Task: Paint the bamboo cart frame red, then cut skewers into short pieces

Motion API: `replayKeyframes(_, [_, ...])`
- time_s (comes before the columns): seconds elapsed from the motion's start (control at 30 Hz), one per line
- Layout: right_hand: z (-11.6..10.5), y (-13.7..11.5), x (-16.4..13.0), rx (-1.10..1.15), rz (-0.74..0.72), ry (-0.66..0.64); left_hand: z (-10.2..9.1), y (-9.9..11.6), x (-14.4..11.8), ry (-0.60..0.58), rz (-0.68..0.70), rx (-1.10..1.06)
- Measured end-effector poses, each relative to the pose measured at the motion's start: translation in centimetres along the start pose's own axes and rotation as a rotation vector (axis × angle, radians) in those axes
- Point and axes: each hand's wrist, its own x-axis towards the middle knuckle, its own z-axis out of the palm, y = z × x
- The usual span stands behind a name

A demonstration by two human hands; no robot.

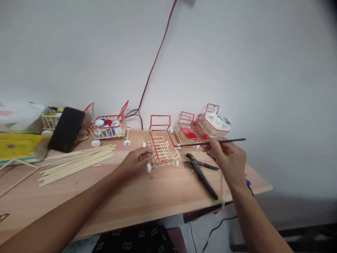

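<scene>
My left hand (137,159) rests on the wooden table (147,196) with its fingertips on the left side of a small cart (162,146) built of thin sticks, with a red rim and white wheels. My right hand (228,156) pinches a thin dark paintbrush (210,142), held nearly level, its tip reaching the cart's right rim. Black pincers (201,172) lie on the table between my hands, just below the brush.
Finished stick carts (108,127) (188,131) (212,123) stand along the wall, some filled with bottle caps. A bundle of bamboo sticks (77,161) lies at left, beside a black phone (67,129) and a yellow box (18,147). A red cable (155,63) runs up the wall.
</scene>
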Motion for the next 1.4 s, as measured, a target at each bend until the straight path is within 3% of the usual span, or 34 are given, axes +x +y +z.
replayKeyframes(0.37, [-0.6, -0.3, -0.6, -0.017, -0.017, 0.003, 0.0, 0.1, -0.1, 0.006, 0.003, -0.008])
replayKeyframes(0.8, [-2.5, -0.5, -1.8, -0.121, -0.021, -0.096, 0.0, 0.1, 0.0, 0.006, 0.016, 0.012])
replayKeyframes(1.4, [-2.3, -0.2, -1.6, -0.042, 0.020, -0.077, 0.1, -0.1, 0.0, 0.018, 0.021, 0.002])
